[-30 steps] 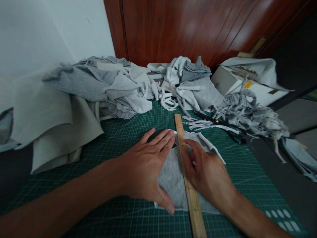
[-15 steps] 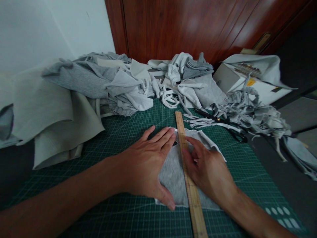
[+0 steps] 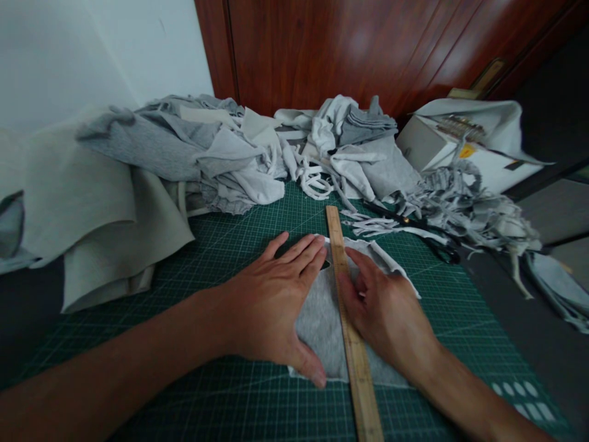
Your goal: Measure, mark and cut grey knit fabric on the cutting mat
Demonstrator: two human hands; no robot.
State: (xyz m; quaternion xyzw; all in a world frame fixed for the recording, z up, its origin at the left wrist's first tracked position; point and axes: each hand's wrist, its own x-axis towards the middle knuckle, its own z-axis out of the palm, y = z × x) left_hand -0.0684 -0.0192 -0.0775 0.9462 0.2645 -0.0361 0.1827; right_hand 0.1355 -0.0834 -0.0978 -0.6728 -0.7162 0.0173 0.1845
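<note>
A piece of grey knit fabric (image 3: 317,325) lies flat on the green cutting mat (image 3: 239,405), its pale edges slightly curled. Across it, running away from me, lies a wooden ruler (image 3: 355,353). My left hand (image 3: 271,307) is open and pressed flat on the fabric's left part, fingers pointing toward the ruler and thumb spread toward the near edge. By the fingertips, a small dark hole (image 3: 326,265) shows in the cloth. My right hand (image 3: 391,313) rests against the ruler's right edge, index finger forward, other fingers curled under; what they hold, if anything, is hidden.
Grey and white fabric heaps (image 3: 221,147) line the back. Stiff beige sheets (image 3: 124,239) stand at left. Black-handled scissors (image 3: 444,250) lie among cut strips (image 3: 377,226) at right, beside a fabric scrap pile (image 3: 488,215) and a white box (image 3: 478,162).
The ruler's near end has shifted very slightly left. Both hands keep almost the same position on the fabric and beside the ruler.
</note>
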